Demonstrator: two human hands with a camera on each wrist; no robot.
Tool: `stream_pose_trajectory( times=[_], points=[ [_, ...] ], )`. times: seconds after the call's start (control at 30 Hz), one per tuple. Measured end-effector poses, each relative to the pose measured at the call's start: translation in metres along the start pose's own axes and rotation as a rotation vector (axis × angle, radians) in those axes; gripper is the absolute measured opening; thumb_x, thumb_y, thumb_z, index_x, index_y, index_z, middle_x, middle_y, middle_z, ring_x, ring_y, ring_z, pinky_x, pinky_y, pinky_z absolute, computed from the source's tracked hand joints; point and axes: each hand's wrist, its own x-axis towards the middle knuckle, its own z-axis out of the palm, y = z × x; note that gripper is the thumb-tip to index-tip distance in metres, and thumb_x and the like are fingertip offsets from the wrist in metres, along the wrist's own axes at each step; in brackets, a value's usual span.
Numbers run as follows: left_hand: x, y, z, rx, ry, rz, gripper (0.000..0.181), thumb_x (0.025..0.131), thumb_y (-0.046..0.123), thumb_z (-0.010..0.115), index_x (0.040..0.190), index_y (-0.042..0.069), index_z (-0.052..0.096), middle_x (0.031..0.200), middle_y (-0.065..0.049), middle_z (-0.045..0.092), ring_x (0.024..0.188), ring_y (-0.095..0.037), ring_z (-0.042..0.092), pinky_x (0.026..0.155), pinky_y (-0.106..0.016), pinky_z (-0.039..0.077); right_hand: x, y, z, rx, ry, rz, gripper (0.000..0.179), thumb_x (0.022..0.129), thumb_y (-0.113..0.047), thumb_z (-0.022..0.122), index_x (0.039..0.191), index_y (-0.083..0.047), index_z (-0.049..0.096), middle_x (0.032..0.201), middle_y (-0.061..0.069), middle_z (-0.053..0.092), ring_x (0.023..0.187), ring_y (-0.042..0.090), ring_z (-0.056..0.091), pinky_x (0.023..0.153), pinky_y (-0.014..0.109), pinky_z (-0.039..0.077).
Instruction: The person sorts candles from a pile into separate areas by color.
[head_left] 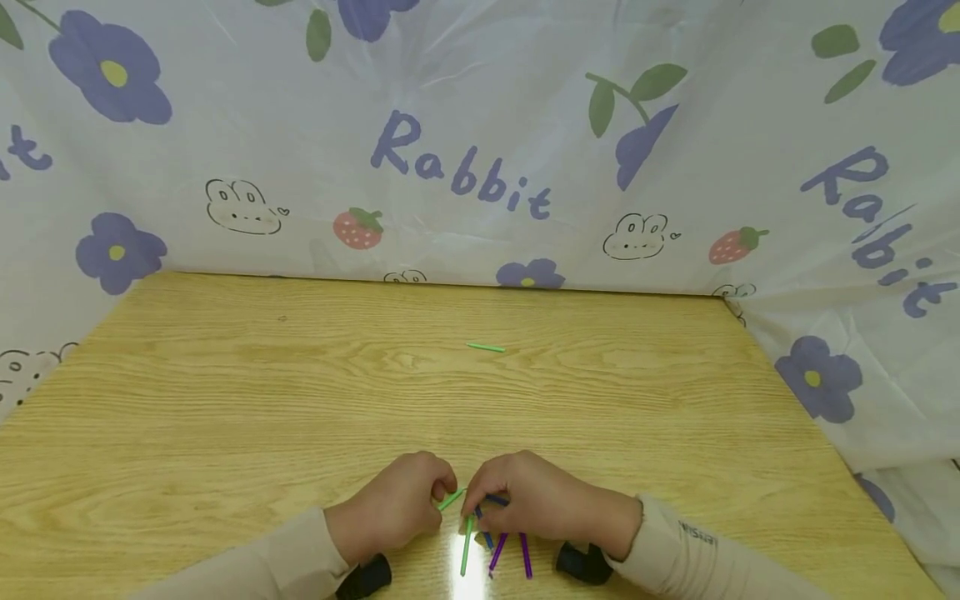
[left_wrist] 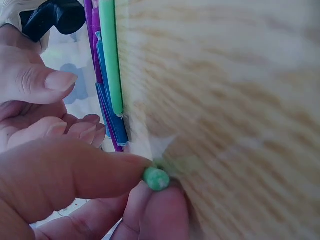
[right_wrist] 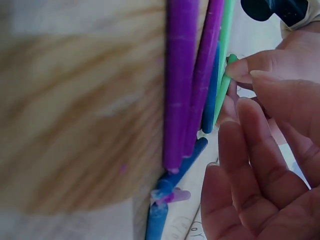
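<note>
One green stick (head_left: 452, 500) pinched in left fingers (left_wrist: 167, 212), right fingers (right_wrist: 233, 155) parted, far table edge (head_left: 337, 282) well beyond

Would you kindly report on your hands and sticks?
Left hand pinching green stick. Right hand holding nothing, near purple sticks. Far green stick obstructing nothing.

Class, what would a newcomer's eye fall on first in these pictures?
The large purple "Rabbit" lettering on the cloth behind the table probably catches the eye first. Then, at the near side, the left hand pinches a green stick beside the right hand. Farther back lies another green stick alone.
</note>
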Motion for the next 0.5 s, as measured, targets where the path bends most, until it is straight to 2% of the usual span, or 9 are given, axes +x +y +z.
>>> stream_pose_trajectory(
  times=[0.2, 0.5],
  points=[
    [-0.0006, -0.0015, -0.0015, -0.065, 0.0, -0.018, 0.033, 0.063, -0.019, 0.057, 0.092, -0.007, 0.066, 0.077, -0.003, 0.055, 0.072, -0.019, 0.048, 0.061, -0.027, 0.043, 0.0041, -0.0005, 0.0016, -0.055, -0.026, -0.038, 0.017, 0.083, -0.001, 0.072, 0.098, -0.01, 0.075, 0.104, -0.006, 0.069, 0.1, -0.001, 0.059, 0.089, 0.019, 0.046],
    [0.0006, -0.0026, -0.0043, -0.094, -0.006, -0.063, 0.029, 0.068, -0.019, 0.058, 0.092, -0.004, 0.066, 0.078, -0.004, 0.057, 0.072, -0.019, 0.05, 0.062, -0.029, 0.046, 0.0099, -0.0039, 0.0045, -0.113, -0.076, -0.009, 0.02, 0.082, 0.003, 0.07, 0.095, -0.012, 0.075, 0.101, -0.01, 0.068, 0.099, -0.003, 0.057, 0.088, 0.017, 0.045]
  ],
)
